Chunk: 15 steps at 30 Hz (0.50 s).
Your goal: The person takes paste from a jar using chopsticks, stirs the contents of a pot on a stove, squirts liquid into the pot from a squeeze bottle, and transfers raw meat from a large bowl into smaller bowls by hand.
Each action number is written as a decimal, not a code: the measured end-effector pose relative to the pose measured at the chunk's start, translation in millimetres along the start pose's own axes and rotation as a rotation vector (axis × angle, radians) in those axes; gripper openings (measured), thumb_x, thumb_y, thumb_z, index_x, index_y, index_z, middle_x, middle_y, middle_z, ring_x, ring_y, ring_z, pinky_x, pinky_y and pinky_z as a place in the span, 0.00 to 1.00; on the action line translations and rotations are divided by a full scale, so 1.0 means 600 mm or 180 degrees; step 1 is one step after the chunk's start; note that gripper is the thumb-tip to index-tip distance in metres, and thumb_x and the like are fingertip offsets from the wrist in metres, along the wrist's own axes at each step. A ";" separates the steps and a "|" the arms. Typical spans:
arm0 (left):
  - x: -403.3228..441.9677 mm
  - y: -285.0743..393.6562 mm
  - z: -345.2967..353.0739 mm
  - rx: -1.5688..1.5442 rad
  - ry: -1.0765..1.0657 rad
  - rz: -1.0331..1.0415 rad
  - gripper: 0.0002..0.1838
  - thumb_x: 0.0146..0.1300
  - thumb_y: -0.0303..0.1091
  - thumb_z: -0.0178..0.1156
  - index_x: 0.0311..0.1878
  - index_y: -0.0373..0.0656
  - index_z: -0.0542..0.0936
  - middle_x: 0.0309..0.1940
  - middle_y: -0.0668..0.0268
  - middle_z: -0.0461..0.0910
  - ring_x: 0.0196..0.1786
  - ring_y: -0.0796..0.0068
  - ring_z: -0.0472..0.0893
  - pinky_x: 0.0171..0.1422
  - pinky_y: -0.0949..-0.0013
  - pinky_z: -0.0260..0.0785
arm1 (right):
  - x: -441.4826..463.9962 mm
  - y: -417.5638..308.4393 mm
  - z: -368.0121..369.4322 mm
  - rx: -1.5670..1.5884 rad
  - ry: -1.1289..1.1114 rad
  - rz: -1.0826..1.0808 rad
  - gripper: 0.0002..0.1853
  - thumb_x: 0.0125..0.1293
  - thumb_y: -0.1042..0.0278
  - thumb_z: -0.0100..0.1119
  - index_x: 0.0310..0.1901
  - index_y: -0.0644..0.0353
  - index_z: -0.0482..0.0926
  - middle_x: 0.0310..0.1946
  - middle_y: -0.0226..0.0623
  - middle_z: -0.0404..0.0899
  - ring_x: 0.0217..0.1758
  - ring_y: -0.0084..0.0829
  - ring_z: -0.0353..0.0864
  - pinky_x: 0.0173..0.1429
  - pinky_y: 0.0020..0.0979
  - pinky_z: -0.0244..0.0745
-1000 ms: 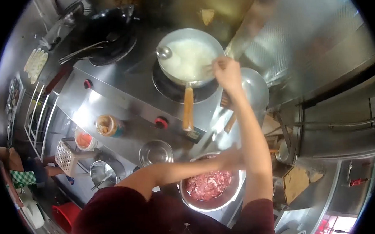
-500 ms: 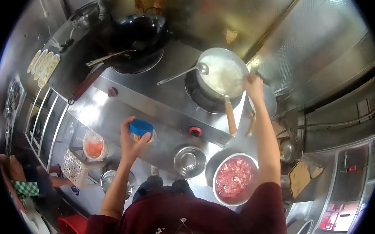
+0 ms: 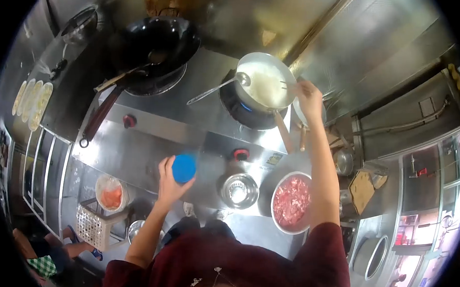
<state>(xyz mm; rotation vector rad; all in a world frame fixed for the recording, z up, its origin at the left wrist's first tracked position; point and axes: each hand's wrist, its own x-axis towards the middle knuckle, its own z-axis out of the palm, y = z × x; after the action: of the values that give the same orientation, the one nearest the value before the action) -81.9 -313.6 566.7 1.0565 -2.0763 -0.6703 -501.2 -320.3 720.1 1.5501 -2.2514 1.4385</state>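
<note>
Blue lid: at 8 o'clock from the middle of our view, in our left hand; whatever sits beneath it is hidden.
Left hand: our left hand (image 3: 171, 187) curls around the blue lid (image 3: 184, 168), fingers at its 9 o'clock, thumb near its 6.
Handling: we judge the lid light, stiff and hard to break, perhaps slippery if our fingers are wet; its outer edge looks the best hold, thumb opposite fingers.
Right hand: our right hand (image 3: 310, 96) is at the pot's 3 o'clock edge, fingers bunched; we cannot tell whether it grips anything.
Pot: one, at 1 o'clock; the pot (image 3: 261, 56) contains whitish liquid (image 3: 262, 85).
Ladle: one ladle (image 3: 243, 79), its head at the pot's 10 o'clock.
Wok: one wok (image 3: 184, 38), at 11 o'clock.
Bowls: two, a steel bowl (image 3: 240, 191) at 6 o'clock and a meat bowl (image 3: 276, 218) between 4 and 5.
Red knobs: two, one knob (image 3: 129, 121) at 9 to 10 o'clock, another knob (image 3: 241, 154) just below the middle.
</note>
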 end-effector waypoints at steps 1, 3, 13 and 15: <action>-0.001 -0.004 -0.002 0.0130 0.0049 0.0008 0.47 0.37 0.36 0.72 0.62 0.41 0.56 0.54 0.50 0.59 0.54 0.49 0.67 0.52 0.57 0.67 | -0.011 -0.026 -0.017 -0.0027 0.0160 -0.0188 0.07 0.59 0.72 0.56 0.34 0.67 0.76 0.24 0.43 0.78 0.26 0.32 0.78 0.32 0.28 0.71; 0.002 0.002 -0.007 0.0041 -0.0102 -0.0068 0.47 0.38 0.36 0.72 0.62 0.40 0.56 0.55 0.51 0.58 0.54 0.50 0.67 0.53 0.57 0.66 | -0.067 -0.068 -0.044 -0.0128 0.0416 -0.0474 0.06 0.58 0.72 0.56 0.34 0.65 0.77 0.26 0.42 0.77 0.27 0.34 0.79 0.32 0.28 0.71; 0.028 0.033 -0.017 0.1002 -0.1188 -0.0066 0.48 0.40 0.43 0.69 0.64 0.44 0.55 0.54 0.52 0.60 0.55 0.49 0.65 0.49 0.53 0.69 | -0.194 -0.067 0.009 -0.1048 0.0120 -0.1148 0.07 0.55 0.75 0.59 0.37 0.61 0.76 0.35 0.37 0.77 0.33 0.37 0.79 0.34 0.31 0.74; 0.035 0.033 -0.022 0.1164 -0.1393 -0.0112 0.47 0.41 0.45 0.69 0.64 0.45 0.56 0.53 0.52 0.60 0.55 0.49 0.65 0.47 0.52 0.69 | -0.214 -0.072 0.026 -0.0979 -0.0102 -0.1131 0.06 0.55 0.77 0.57 0.36 0.61 0.76 0.36 0.38 0.77 0.35 0.38 0.79 0.35 0.32 0.74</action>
<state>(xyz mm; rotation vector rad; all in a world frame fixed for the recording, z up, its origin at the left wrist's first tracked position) -89.9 -322.3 596.3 1.2311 -2.6379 -0.5901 -398.6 -243.2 674.6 1.7576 -1.9623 0.9338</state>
